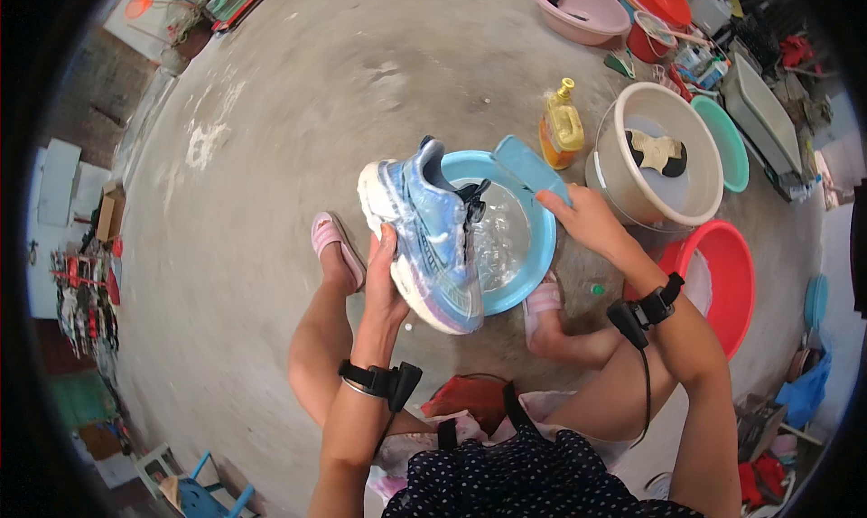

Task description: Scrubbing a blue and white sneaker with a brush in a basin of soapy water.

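Note:
My left hand (387, 274) grips a wet blue and white sneaker (433, 237) by its sole, with white suds on its side and the toe pointing down towards me. The shoe is over the left part of a light blue basin (542, 247) that holds bubbly water. To the right of the shoe, my right hand (589, 220) is closed round the near end of a blue scrubbing brush (528, 166); its bristles are not visible. Brush and shoe are apart. The brush is over the basin's upper right rim.
Near the brush stand a yellow pump bottle (562, 128) and a beige bucket (603, 172) with water and a dark and tan object inside. A red basin (738, 288) is at the right, a green one (735, 145) behind the bucket, a pink one (582, 17) farther off. My slippered feet flank the blue basin.

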The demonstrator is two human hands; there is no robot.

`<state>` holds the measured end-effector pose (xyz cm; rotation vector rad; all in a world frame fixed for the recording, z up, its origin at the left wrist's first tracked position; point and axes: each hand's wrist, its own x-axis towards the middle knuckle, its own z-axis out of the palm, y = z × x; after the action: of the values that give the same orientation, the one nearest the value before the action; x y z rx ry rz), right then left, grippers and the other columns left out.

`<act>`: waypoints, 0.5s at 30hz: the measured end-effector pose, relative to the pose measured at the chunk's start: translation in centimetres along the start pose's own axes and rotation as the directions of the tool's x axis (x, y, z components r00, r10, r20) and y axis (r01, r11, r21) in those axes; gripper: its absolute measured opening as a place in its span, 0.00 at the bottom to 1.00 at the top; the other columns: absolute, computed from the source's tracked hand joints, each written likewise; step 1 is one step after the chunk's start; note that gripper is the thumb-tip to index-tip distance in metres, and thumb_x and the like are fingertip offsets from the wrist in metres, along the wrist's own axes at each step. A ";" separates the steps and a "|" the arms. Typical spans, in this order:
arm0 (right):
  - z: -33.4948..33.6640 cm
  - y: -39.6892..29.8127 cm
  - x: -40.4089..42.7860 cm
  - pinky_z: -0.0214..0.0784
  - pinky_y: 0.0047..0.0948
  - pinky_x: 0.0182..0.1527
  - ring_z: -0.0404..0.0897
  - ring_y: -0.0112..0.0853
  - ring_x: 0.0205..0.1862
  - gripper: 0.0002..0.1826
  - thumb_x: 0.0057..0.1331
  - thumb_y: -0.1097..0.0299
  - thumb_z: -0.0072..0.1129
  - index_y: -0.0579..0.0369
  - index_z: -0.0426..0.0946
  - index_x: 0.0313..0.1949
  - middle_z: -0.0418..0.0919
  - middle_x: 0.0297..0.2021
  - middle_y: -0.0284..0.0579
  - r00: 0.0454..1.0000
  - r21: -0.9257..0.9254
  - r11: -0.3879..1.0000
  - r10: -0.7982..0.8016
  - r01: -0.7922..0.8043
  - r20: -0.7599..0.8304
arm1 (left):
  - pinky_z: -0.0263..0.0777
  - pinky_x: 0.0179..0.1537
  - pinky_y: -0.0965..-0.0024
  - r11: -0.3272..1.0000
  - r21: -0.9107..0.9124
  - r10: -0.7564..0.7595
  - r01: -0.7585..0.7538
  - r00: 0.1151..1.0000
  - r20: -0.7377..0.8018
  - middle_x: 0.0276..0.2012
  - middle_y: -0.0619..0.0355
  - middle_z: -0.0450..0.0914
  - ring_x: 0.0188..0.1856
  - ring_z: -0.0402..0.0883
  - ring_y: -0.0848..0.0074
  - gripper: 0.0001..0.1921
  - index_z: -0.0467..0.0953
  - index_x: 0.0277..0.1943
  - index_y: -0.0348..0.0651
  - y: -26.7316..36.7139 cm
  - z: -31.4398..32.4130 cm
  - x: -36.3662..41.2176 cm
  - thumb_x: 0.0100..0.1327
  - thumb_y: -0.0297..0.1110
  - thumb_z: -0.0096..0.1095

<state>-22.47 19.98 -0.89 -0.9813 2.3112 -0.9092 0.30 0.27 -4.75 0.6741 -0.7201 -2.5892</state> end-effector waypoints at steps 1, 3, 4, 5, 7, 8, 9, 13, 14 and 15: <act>0.3 -0.1 -0.1 0.68 0.40 0.30 0.79 0.48 0.27 0.27 0.63 0.44 0.53 0.62 0.78 0.36 0.77 0.25 0.61 1.000 -0.005 1.000 -0.014 0.014 0.009 | 0.67 0.58 0.59 1.000 0.007 0.017 -0.017 1.000 -0.011 0.58 0.55 0.67 0.58 0.70 0.67 0.26 0.54 0.65 0.45 0.0 -0.1 0.1 0.69 0.43 0.49; 1.0 -0.9 -2.0 0.69 0.40 0.29 0.78 0.48 0.25 0.31 0.62 0.41 0.53 0.64 0.78 0.31 0.77 0.22 0.58 0.973 -0.042 0.988 -0.137 0.147 0.186 | 0.67 0.57 0.59 0.998 0.020 0.053 -0.052 0.999 -0.013 0.58 0.55 0.66 0.58 0.69 0.67 0.26 0.53 0.65 0.45 -0.4 0.2 0.0 0.70 0.43 0.48; 1.8 -2.0 -3.2 0.69 0.41 0.29 0.79 0.49 0.25 0.34 0.61 0.38 0.52 0.65 0.77 0.28 0.76 0.21 0.59 0.926 -0.084 0.968 -0.197 0.235 0.323 | 0.67 0.58 0.59 0.996 0.054 0.072 -0.069 0.995 -0.063 0.57 0.53 0.68 0.57 0.71 0.66 0.26 0.56 0.64 0.43 -0.8 0.3 0.1 0.70 0.46 0.47; 2.8 -3.3 -4.0 0.69 0.43 0.29 0.79 0.49 0.25 0.37 0.59 0.35 0.51 0.66 0.76 0.25 0.75 0.20 0.59 0.862 -0.118 0.940 -0.236 0.319 0.449 | 0.68 0.58 0.58 0.993 0.088 0.086 -0.077 0.991 -0.105 0.57 0.52 0.70 0.56 0.73 0.64 0.27 0.58 0.64 0.42 -0.9 0.4 0.3 0.69 0.49 0.46; 4.9 -4.1 -4.1 0.69 0.44 0.29 0.79 0.50 0.25 0.39 0.58 0.33 0.50 0.67 0.75 0.24 0.75 0.19 0.60 0.848 -0.186 0.909 -0.254 0.374 0.465 | 0.68 0.57 0.58 0.989 0.138 0.067 -0.056 0.994 -0.082 0.57 0.52 0.70 0.55 0.73 0.64 0.27 0.58 0.64 0.41 -1.2 1.1 0.3 0.70 0.49 0.45; 5.9 -4.2 -4.1 0.70 0.46 0.29 0.79 0.51 0.25 0.41 0.57 0.31 0.49 0.68 0.75 0.22 0.75 0.19 0.61 0.827 -0.239 0.870 -0.276 0.432 0.489 | 0.68 0.57 0.59 0.980 0.193 0.053 -0.038 0.996 -0.070 0.56 0.52 0.71 0.55 0.73 0.65 0.27 0.58 0.64 0.41 -1.3 1.3 0.0 0.70 0.50 0.45; 6.0 -4.2 -3.4 0.70 0.46 0.29 0.79 0.51 0.25 0.41 0.57 0.31 0.49 0.68 0.75 0.22 0.75 0.19 0.61 0.829 -0.242 0.872 -0.268 0.425 0.490 | 0.68 0.57 0.59 0.969 0.244 0.041 -0.026 0.998 -0.057 0.56 0.52 0.71 0.55 0.73 0.65 0.27 0.59 0.64 0.41 -1.6 1.5 -0.2 0.70 0.50 0.44; 5.2 -3.3 2.0 0.70 0.45 0.28 0.78 0.51 0.24 0.42 0.57 0.29 0.47 0.67 0.75 0.22 0.74 0.18 0.63 0.971 -0.286 0.943 -0.111 0.170 0.212 | 0.70 0.55 0.63 0.992 -0.076 -0.110 0.106 0.993 -0.053 0.55 0.55 0.70 0.54 0.72 0.69 0.24 0.56 0.65 0.46 -2.2 0.4 -0.3 0.70 0.43 0.47; 4.7 -2.7 2.2 0.70 0.45 0.28 0.78 0.51 0.23 0.42 0.57 0.29 0.47 0.67 0.76 0.22 0.74 0.17 0.62 0.996 -0.341 0.936 -0.074 0.090 0.058 | 0.70 0.55 0.63 0.991 -0.079 -0.113 0.109 0.992 -0.049 0.55 0.55 0.70 0.54 0.72 0.69 0.24 0.56 0.65 0.46 -2.2 0.5 -0.1 0.70 0.43 0.47; 4.1 -2.6 1.9 0.70 0.45 0.28 0.78 0.51 0.23 0.42 0.57 0.29 0.47 0.67 0.76 0.22 0.74 0.17 0.62 0.995 -0.343 0.934 -0.082 0.098 0.061 | 0.69 0.55 0.63 0.998 -0.019 -0.053 0.052 0.997 -0.060 0.55 0.55 0.70 0.54 0.72 0.69 0.24 0.56 0.65 0.46 -2.0 0.5 0.0 0.71 0.43 0.46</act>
<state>-19.92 15.60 -2.07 -1.2449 2.4532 -0.5130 -0.35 2.07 -5.48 0.7726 -0.6681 -2.6068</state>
